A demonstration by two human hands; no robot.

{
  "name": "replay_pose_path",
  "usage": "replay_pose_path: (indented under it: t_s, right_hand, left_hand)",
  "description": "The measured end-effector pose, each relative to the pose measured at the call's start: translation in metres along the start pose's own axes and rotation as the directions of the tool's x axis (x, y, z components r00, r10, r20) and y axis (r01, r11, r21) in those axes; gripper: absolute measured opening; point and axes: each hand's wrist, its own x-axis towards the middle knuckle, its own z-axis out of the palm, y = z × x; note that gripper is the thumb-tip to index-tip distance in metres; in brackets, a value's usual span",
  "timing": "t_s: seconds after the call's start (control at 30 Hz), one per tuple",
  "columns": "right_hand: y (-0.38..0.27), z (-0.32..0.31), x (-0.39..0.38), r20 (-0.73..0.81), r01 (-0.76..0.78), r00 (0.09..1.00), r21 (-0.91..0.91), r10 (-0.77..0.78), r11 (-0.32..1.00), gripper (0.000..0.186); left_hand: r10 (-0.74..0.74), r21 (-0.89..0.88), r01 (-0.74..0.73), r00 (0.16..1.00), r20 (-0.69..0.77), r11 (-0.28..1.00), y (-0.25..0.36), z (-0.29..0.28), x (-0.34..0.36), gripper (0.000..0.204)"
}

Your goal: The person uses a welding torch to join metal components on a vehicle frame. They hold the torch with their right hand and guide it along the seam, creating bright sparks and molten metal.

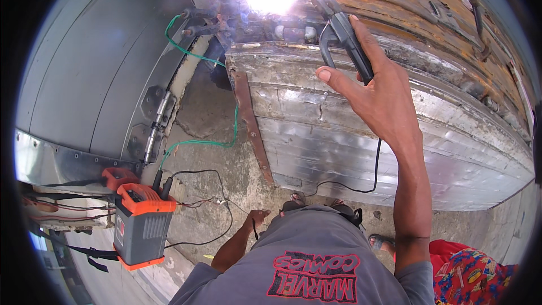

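Note:
My right hand (379,90) is closed on a black electrode holder (347,36), whose jaws point at a rusty steel structure (384,0). A blinding white-violet arc glares just left of the jaws, hiding what is there. Below it stands a dented silver metal panel (327,130) with a rusty edge strip. A black cable runs down from my right hand's side. My left hand (258,214) is low beside my body, fingers curled; what they hold, if anything, is too small to make out.
An orange-and-grey welding machine (141,231) with cables sits at lower left. A green cable (200,141) runs to clamped metal at upper left, beside a grey hinged door (84,68). Another person in patterned red clothing (468,277) is at lower right. Concrete floor (203,113) lies between.

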Motion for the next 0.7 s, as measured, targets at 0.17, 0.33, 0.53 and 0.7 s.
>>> replay_pose_path:
  t_s: [0.17, 0.33, 0.53, 0.7]
  right_hand:
    - [0.000, 0.000, 0.001, 0.004, -0.017, 1.000, -0.023, 0.017, 1.000, 0.106]
    - [0.002, 0.000, 0.001, 0.003, -0.003, 1.000, 0.002, 0.003, 1.000, 0.106]
    - [-0.010, -0.009, 0.002, 0.072, -0.001, 0.997, -0.011, 0.002, 1.000, 0.100]
    - [-0.013, -0.011, 0.002, 0.104, -0.050, 0.993, -0.035, 0.053, 0.998, 0.101]
  left_hand:
    - [0.020, 0.042, -0.019, 0.999, -0.035, 0.999, 0.000, 0.007, -0.008, 0.025]
    - [0.008, -0.267, -0.006, 1.000, 0.008, 0.964, -0.002, -0.003, -0.006, 0.024]
    - [0.074, -0.210, -0.060, 0.996, 0.057, 0.976, -0.009, -0.002, -0.004, 0.026]
    - [-0.021, 0.036, 0.024, 0.997, -0.071, 0.999, 0.002, 0.013, -0.002, 0.024]
